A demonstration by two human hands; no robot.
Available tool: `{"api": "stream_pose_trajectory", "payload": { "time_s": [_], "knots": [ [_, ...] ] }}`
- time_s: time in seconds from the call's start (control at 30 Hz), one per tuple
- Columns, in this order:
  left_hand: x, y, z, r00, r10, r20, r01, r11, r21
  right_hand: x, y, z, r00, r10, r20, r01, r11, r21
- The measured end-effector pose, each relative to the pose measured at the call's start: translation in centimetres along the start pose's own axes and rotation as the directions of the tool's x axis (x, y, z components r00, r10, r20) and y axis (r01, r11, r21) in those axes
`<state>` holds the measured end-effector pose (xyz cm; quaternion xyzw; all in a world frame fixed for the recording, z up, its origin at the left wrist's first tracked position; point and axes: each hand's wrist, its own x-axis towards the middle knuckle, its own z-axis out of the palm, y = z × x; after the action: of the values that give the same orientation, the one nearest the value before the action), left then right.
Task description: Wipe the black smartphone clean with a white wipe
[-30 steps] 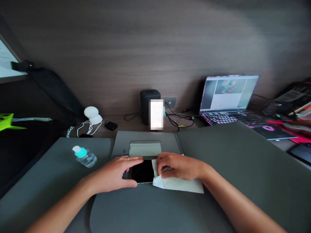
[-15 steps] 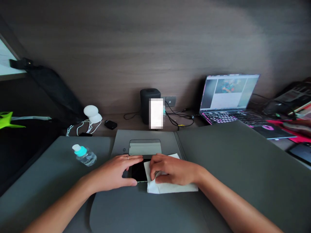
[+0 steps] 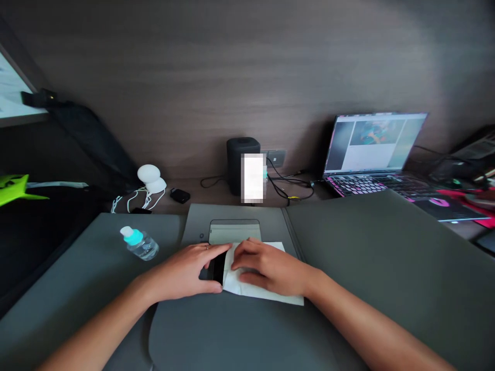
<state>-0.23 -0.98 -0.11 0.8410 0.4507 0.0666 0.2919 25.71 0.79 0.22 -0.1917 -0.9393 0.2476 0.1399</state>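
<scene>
A dark-screened smartphone (image 3: 218,268) lies flat on the grey desk mat in front of me. My left hand (image 3: 193,270) grips its left end, with thumb on the near edge and fingers along the far edge. Most of the phone is hidden under a white tissue (image 3: 234,282). My right hand (image 3: 268,265) has curled fingers on the tissue, pressing it against the phone's screen. To the left, a small clear bottle (image 3: 144,247) with a turquoise collar and white cap lies on its side.
Behind the mat (image 3: 336,226) stand a black speaker (image 3: 234,167), a white round device (image 3: 149,175) with cables and a small black object (image 3: 180,195). An open laptop (image 3: 377,147) sits at the right. A black bag (image 3: 38,237) fills the left side.
My right hand has slid left with the tissue, which now covers more of the phone. The left hand keeps its grip. The whole view has shifted slightly.
</scene>
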Motion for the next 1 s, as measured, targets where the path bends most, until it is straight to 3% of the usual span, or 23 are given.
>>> {"api": "stream_pose_trajectory", "payload": {
  "time_s": [0.17, 0.47, 0.7, 0.87, 1.0],
  "knots": [
    [0.0, -0.3, 0.2, 1.0, -0.024, -0.008, 0.024, 1.0, 0.001, 0.3, -0.3, 0.6, 0.997, -0.078, 0.031, 0.08, 0.992, -0.096],
    [0.1, -0.3, 0.2, 0.995, 0.09, -0.037, -0.091, 0.995, -0.034, 0.6, -0.9, 2.1, 0.996, -0.094, -0.005, 0.091, 0.972, -0.215],
    [0.2, 0.0, 0.0, 0.988, 0.146, -0.045, -0.147, 0.989, -0.026, 0.8, -1.2, 1.5, 0.996, -0.09, 0.03, 0.094, 0.974, -0.204],
    [0.0, -0.7, 0.3, 0.993, 0.103, -0.053, -0.105, 0.994, -0.031, 1.0, -1.2, 2.5, 0.993, -0.115, -0.003, 0.111, 0.965, -0.237],
    [0.0, -0.8, 0.3, 0.993, 0.118, -0.022, -0.118, 0.993, -0.005, 1.0, -1.2, 1.9, 0.991, -0.134, 0.02, 0.135, 0.969, -0.205]
  ]
}}
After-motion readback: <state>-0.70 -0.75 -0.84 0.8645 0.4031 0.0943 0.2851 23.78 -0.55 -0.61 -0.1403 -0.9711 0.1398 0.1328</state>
